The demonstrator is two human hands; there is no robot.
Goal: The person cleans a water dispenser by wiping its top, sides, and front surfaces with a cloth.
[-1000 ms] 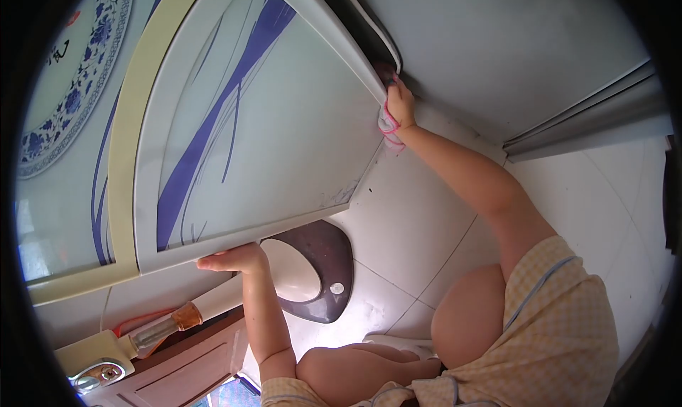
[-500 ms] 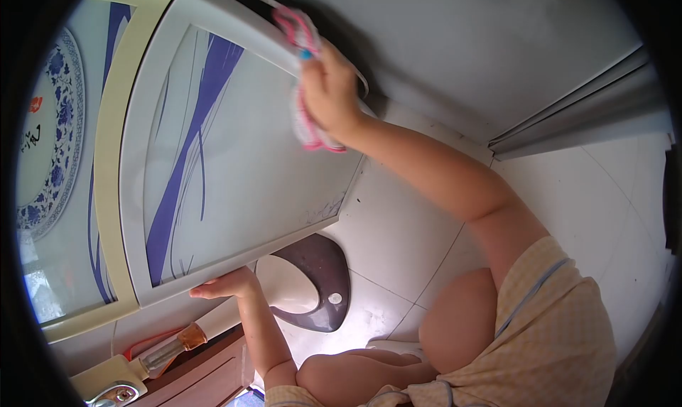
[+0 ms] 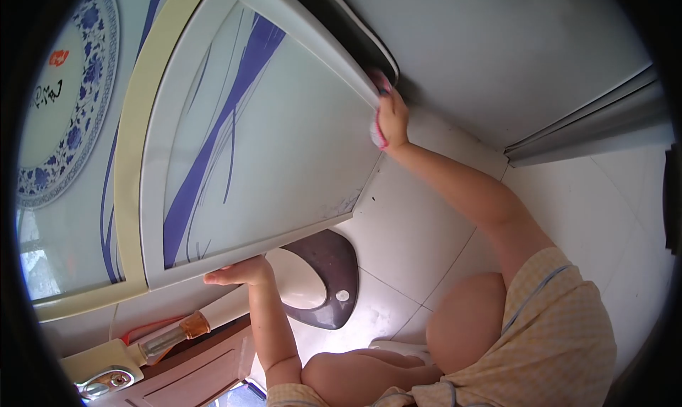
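A white-framed panel (image 3: 270,144) with frosted glass and purple streaks stands tilted across the view. At its lower left edge, my left hand (image 3: 245,270) supports the frame from below, fingers wrapped under it. My right hand (image 3: 393,119) is at the panel's far right edge, closed on a white cloth (image 3: 376,128) with pink trim. Part of the cloth and the fingertips is hidden behind the frame edge.
A cream-framed glass panel (image 3: 131,151) with a blue-and-white plate pattern is at the left. Below are a dark oval base (image 3: 344,272) with a cream column and a brown drawer front (image 3: 192,371). A grey surface (image 3: 511,52) rises at the upper right, above white floor tiles (image 3: 405,229).
My right hand and the cloth went over the panel's face near its upper edge, then came back down right to the edge. My left hand stays under the frame.
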